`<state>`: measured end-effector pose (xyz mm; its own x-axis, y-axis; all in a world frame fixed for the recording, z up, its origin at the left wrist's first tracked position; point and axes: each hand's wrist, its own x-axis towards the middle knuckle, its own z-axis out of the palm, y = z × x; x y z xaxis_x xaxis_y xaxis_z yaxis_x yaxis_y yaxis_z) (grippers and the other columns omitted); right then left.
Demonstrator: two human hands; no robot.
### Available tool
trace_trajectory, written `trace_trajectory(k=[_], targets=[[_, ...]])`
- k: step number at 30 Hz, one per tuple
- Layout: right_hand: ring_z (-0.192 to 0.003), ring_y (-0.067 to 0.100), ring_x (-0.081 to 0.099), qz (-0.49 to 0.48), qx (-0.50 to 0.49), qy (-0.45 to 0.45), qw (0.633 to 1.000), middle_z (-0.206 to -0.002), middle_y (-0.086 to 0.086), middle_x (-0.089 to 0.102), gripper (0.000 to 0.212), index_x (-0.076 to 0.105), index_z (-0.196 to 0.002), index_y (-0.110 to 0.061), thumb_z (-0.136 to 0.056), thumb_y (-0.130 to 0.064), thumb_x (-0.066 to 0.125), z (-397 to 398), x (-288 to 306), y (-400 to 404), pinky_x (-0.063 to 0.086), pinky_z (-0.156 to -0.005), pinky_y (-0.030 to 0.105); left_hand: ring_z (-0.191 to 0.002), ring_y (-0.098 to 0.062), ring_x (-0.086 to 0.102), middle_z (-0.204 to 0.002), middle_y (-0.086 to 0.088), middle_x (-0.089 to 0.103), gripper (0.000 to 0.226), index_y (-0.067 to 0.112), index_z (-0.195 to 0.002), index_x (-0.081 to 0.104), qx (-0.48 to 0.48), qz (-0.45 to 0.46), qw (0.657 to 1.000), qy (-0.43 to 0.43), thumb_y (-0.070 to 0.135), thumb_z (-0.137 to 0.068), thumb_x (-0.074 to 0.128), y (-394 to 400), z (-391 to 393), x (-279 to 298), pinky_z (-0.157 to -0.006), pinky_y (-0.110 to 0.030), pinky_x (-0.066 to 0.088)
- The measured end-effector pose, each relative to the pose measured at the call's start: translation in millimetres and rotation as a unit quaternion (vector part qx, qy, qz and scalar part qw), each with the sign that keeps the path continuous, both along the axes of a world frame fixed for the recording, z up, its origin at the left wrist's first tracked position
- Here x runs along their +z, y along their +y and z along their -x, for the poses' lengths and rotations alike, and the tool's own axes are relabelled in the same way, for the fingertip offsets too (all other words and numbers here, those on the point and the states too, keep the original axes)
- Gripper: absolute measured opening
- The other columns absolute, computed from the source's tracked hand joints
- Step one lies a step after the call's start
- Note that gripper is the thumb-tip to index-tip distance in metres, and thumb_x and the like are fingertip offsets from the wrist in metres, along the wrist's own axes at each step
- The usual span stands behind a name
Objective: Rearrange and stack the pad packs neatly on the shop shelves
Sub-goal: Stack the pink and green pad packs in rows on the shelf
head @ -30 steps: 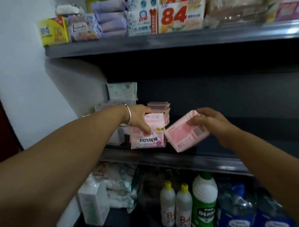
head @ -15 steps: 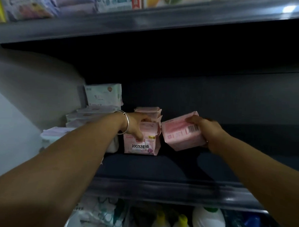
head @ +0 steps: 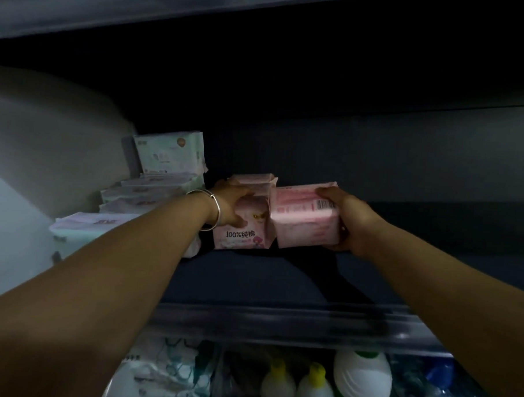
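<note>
A pink pad pack printed "100%" (head: 243, 234) stands upright on the dark middle shelf (head: 251, 282), with more pink packs (head: 254, 180) behind it. My left hand (head: 230, 204), a silver bangle on the wrist, grips that front pack from its left side and top. A second pink pack with a barcode (head: 303, 219) sits right beside it, touching it. My right hand (head: 348, 220) holds this pack from the right, thumb on top and fingers under its lower edge.
White and pale-green pad packs (head: 153, 190) lie stacked at the left, one standing pack (head: 169, 153) behind them. The upper shelf (head: 203, 12) hangs close overhead. The shelf's front rail (head: 279, 322) runs below my arms. Under it stand yellow-capped bottles (head: 294, 386) and a green-and-white bottle (head: 362, 379).
My right hand has brought the barcode pack left and down, level against the "100%" pack. The camera has moved in closer under the upper shelf. My left hand stays on the front pack.
</note>
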<state>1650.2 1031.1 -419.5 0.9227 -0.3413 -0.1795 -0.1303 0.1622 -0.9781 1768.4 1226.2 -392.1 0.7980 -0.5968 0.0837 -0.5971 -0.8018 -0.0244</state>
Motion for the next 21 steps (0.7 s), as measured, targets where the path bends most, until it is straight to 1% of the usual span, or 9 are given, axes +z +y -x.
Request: trace_trajectory(k=[2,4,6,8,10,13,16,19,21], targets=[[-0.083,0.024,0.063,-0.031,0.007,0.004,0.999,-0.091,0.008,0.066,0.028,0.060,-0.105,-0.019,-0.088,-0.041,0.057,7.0,4.1,2.8,0.049,-0.062,0.037,-0.133,-0.026,0.031,-0.145,-0.005,0.030,0.076,0.028,-0.145,0.029,-0.013,0.047,0.999,-0.018,0.024,-0.081,0.070,0.2,8.5,0.3,-0.110,-0.031,0.029],[-0.082,0.025,0.062,-0.053,0.010,0.004,0.999,-0.089,0.008,0.065,0.026,0.059,-0.101,-0.019,-0.089,-0.042,0.055,14.0,7.9,6.4,0.049,-0.062,0.037,-0.123,-0.025,0.044,-0.133,-0.006,0.044,0.058,0.026,-0.137,0.044,-0.042,0.180,0.983,-0.019,0.027,-0.084,0.068,0.6,20.0,0.8,-0.103,-0.027,0.035],[-0.084,0.026,0.061,-0.059,0.012,-0.007,0.998,-0.090,0.008,0.064,0.026,0.059,-0.100,-0.019,-0.089,-0.043,0.054,21.0,9.9,10.8,0.049,-0.062,0.038,-0.108,-0.022,0.058,-0.123,-0.009,0.057,0.037,0.016,-0.125,0.056,-0.042,0.314,0.948,0.017,0.029,-0.090,0.059,1.8,33.9,2.7,-0.093,-0.028,0.046],[-0.087,0.026,0.062,-0.054,0.019,-0.027,0.998,-0.092,0.008,0.065,0.024,0.059,-0.099,-0.019,-0.090,-0.041,0.055,28.9,10.1,17.1,0.051,-0.066,0.041,-0.082,-0.019,0.068,-0.107,-0.012,0.066,0.039,0.012,-0.118,0.058,-0.005,0.397,0.907,0.139,0.040,-0.095,0.047,4.2,51.9,5.3,-0.072,-0.029,0.056],[-0.090,0.025,0.064,-0.042,0.028,-0.048,0.998,-0.096,0.009,0.068,0.026,0.060,-0.103,-0.017,-0.090,-0.039,0.056,35.8,8.9,24.9,0.054,-0.073,0.042,-0.066,-0.023,0.071,-0.098,-0.015,0.068,0.060,0.013,-0.121,0.054,0.054,0.428,0.848,0.307,0.061,-0.090,0.037,7.8,72.1,9.1,-0.057,-0.030,0.058],[-0.090,0.022,0.067,-0.011,0.045,-0.105,0.993,-0.102,0.008,0.070,0.035,0.060,-0.114,-0.012,-0.089,-0.037,0.059,45.2,8.0,36.7,0.055,-0.075,0.037,-0.080,-0.038,0.070,-0.109,-0.022,0.065,0.077,0.017,-0.124,0.053,0.085,0.451,0.770,0.444,0.075,-0.082,0.025,17.6,92.1,15.0,-0.060,-0.039,0.059],[-0.098,0.020,0.066,0.057,0.093,-0.169,0.980,-0.112,0.006,0.067,0.051,0.049,-0.131,-0.016,-0.085,-0.033,0.064,52.0,9.6,38.2,0.054,-0.082,0.034,-0.092,-0.041,0.067,-0.111,-0.019,0.065,0.069,0.016,-0.117,0.058,0.073,0.507,0.707,0.488,0.070,-0.085,0.030,28.6,101.9,24.4,-0.065,-0.048,0.058],[-0.110,0.022,0.062,0.076,0.178,-0.169,0.966,-0.129,0.001,0.058,0.084,0.030,-0.145,-0.031,-0.074,-0.029,0.074,57.7,15.1,33.3,0.052,-0.090,0.039,-0.099,-0.034,0.063,-0.115,-0.016,0.061,0.046,0.020,-0.129,0.047,0.047,0.484,0.740,0.465,0.044,-0.090,0.053,39.0,105.7,27.7,-0.075,-0.055,0.055],[-0.114,0.022,0.060,0.051,0.218,-0.175,0.959,-0.135,-0.001,0.053,0.092,0.020,-0.148,-0.035,-0.075,-0.024,0.074,60.7,19.2,33.9,0.055,-0.087,0.038,-0.098,-0.030,0.062,-0.115,-0.012,0.058,0.050,0.025,-0.133,0.036,0.033,0.498,0.744,0.444,0.026,-0.090,0.059,44.1,105.8,25.1,-0.078,-0.055,0.054]])
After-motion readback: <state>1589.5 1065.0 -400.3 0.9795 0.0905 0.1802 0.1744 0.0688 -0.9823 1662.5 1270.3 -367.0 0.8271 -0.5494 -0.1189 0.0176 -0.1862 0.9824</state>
